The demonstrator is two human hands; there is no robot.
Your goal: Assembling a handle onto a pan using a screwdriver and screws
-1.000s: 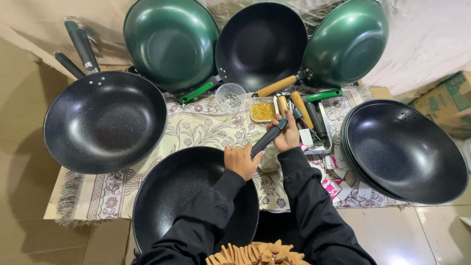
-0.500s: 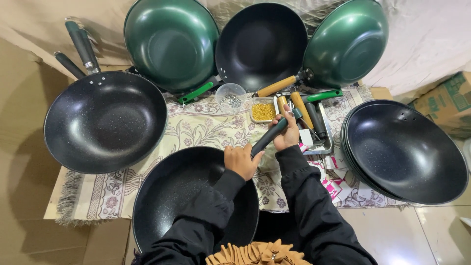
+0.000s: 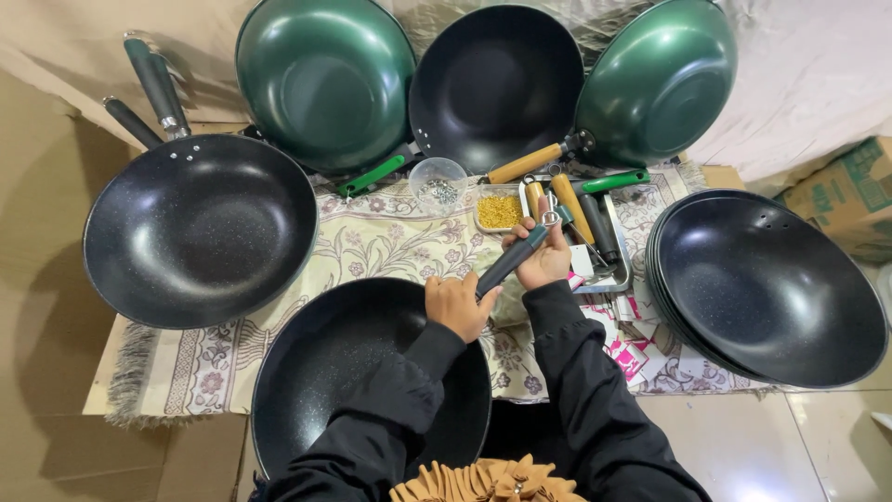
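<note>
A black speckled wok [image 3: 344,372] rests in front of me, partly covered by my black sleeves. My left hand [image 3: 457,305] grips the wok's rim where a dark handle [image 3: 510,260] meets it. Farther out along that handle, my right hand [image 3: 544,256] is closed around it. The handle ends in a metal ring near a small tray [image 3: 613,270] of loose wooden and dark handles. Just beyond my hands are a clear cup of metal screws [image 3: 439,186] and a small dish of yellow bits [image 3: 500,210].
A patterned cloth [image 3: 372,246] covers a low cardboard surface. A black wok with handles [image 3: 200,228] sits left, a stack of handleless black woks [image 3: 767,284] right. Two green woks [image 3: 325,79] [image 3: 655,79] and a black one [image 3: 497,79] lean at the back. A carton [image 3: 850,191] stands far right.
</note>
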